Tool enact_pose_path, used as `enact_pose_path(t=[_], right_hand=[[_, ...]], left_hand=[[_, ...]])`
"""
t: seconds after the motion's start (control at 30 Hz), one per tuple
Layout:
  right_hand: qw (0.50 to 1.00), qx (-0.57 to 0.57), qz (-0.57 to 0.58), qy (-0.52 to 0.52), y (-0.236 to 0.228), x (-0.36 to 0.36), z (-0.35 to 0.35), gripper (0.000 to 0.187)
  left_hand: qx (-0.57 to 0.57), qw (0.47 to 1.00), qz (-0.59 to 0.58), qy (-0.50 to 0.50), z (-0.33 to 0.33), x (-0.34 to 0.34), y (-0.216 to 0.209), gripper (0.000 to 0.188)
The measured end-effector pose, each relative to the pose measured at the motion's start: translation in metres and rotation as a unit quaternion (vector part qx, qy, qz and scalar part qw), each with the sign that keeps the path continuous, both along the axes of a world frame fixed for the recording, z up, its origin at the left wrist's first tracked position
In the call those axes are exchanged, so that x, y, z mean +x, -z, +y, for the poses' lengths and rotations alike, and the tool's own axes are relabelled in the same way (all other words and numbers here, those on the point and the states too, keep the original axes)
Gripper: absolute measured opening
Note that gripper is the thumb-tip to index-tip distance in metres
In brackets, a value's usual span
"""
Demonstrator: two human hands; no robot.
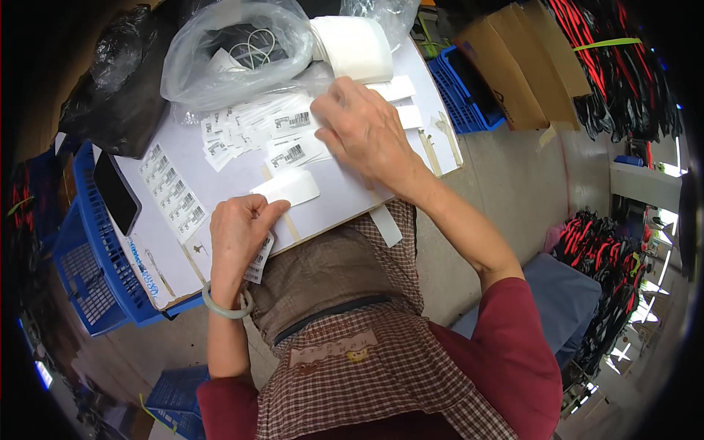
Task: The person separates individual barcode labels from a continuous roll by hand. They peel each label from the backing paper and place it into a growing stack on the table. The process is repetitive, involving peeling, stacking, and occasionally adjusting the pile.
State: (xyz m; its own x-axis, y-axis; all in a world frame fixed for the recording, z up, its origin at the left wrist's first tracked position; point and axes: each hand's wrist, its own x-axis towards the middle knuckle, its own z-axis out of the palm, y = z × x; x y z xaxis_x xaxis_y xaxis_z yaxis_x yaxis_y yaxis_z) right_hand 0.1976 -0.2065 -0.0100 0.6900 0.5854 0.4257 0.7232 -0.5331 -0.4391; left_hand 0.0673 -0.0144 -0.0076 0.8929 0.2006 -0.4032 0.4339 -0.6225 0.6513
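My left hand point(240, 229) is closed in a pinch at the near left corner of a blank white tag point(297, 187), close to the table's front edge. Below that hand hangs a strip of barcode stickers point(258, 265); whether the hidden fingers hold it I cannot tell. Over the tabletop, my right hand point(367, 132) has its fingers bent, with thumb and forefinger apart. Its fingertips are beside white barcode tags point(290, 123) in a loose, overlapping pile. A sheet of barcode stickers point(172, 191) lies flat on the left side of the white table point(242, 180).
Along the table's back are an open clear plastic bag point(183, 84) and a white roll point(359, 48). A phone point(116, 192) lies at the left edge, near a black bag point(121, 103). Blue baskets point(95, 271) and a cardboard box point(513, 70) flank the table.
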Motion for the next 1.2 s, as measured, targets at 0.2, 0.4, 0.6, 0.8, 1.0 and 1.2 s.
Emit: enact_pose_path(t=[0.2, 0.4, 0.6, 0.8, 1.0, 1.2], right_hand=[[0.999, -0.006, -0.015, -0.045, 0.013, 0.001, 0.004, 0.013], [0.997, 0.022, -0.039, -0.066, 0.002, -0.002, 0.014, 0.024], [0.998, 0.055, -0.022, -0.039, -0.015, -0.012, -0.015, 0.029], [0.938, -0.073, 0.278, 0.192, 0.005, -0.13, -0.101, 0.025], [0.923, 0.036, 0.289, 0.252, 0.035, -0.16, -0.084, 0.014], [0.878, 0.147, 0.453, 0.047, -0.021, -0.113, -0.074, 0.015]], left_hand=[[0.005, 0.998, -0.054, 0.025, 0.002, -0.003, 0.009, 0.044], [0.029, 0.998, -0.042, 0.03, 0.002, -0.002, 0.003, 0.044], [0.023, 0.998, -0.053, 0.033, 0.0, -0.002, 0.004, 0.041], [0.021, 0.999, -0.029, 0.017, -0.002, -0.003, 0.002, 0.042], [0.031, 0.998, -0.045, 0.027, 0.002, -0.006, 0.006, 0.041], [0.041, 0.998, -0.037, 0.03, -0.002, -0.003, -0.001, 0.041]])
